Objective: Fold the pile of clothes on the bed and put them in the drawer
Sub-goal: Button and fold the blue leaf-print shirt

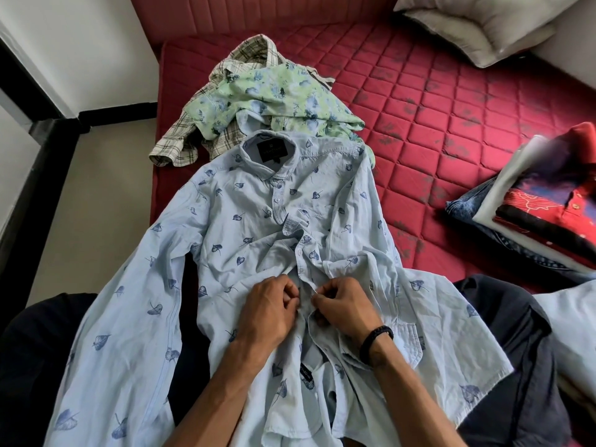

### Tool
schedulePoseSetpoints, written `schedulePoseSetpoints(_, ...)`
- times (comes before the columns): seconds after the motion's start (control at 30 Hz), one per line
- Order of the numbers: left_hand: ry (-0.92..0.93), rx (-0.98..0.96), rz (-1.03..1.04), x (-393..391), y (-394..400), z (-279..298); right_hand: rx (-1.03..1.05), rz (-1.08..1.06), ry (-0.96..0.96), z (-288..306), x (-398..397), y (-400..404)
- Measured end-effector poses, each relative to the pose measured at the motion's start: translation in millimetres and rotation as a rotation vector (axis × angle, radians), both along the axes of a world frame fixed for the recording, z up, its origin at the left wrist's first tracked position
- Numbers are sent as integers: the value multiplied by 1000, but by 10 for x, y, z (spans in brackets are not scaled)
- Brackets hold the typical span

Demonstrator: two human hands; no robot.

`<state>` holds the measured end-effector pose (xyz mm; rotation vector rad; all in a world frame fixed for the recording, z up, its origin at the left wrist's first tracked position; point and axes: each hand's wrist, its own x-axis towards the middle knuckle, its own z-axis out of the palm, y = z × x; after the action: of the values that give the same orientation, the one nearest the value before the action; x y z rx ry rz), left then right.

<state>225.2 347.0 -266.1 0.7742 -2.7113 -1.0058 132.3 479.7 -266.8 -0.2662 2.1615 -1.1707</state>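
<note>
Red quilted mattress (419, 101) fills the frame, and on its near edge the light blue leaf-print shirt (258, 227) lies front up, collar away from the person and hem spilling over their lap, sleeves splayed to either side. It looks spread this way so the front can be fastened flat before folding. At the placket low on the shirt the left hand (267, 312) and right hand (346, 309) meet: fingers of both are curled, each pinching one edge of the opening and drawing them together, apparently to do up a button. Which button, and whether it is through its hole, is hidden by the knuckles. A black bracelet (375, 343) rings the right wrist. Beyond the collar waits the unfolded pile, a green floral garment (274, 95) on top of a plaid shirt (180, 137). Well apart at the right edge sits a stack of folded clothes (541, 217), partly blurred and cut off by the frame. A pale pillow (483, 24) lies in the far corner. No drawer is in view, and the shirt's hem runs out of the bottom of the frame.
</note>
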Motion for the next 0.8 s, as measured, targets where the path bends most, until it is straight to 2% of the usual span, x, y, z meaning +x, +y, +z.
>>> schedulePoseSetpoints(0.2,24,-41,0,-15,10,-62,-54,7,-9,-57,-9,0)
schedulePoseSetpoints(0.33,37,21,40,-16,18,-36,-101,-45,-60,-17,9,-5)
schedulePoseSetpoints(0.43,45,219,186,-8,26,-24,-186,-108,-144,32,7,-10)
schedulePoseSetpoints(0.6,29,678,364,-13,70,-40,-299,-150,-266,99,-17,-6)
schedulePoseSetpoints(0.8,35,991,431,-38,101,-9,-326,-146,-253,130,36,-28)
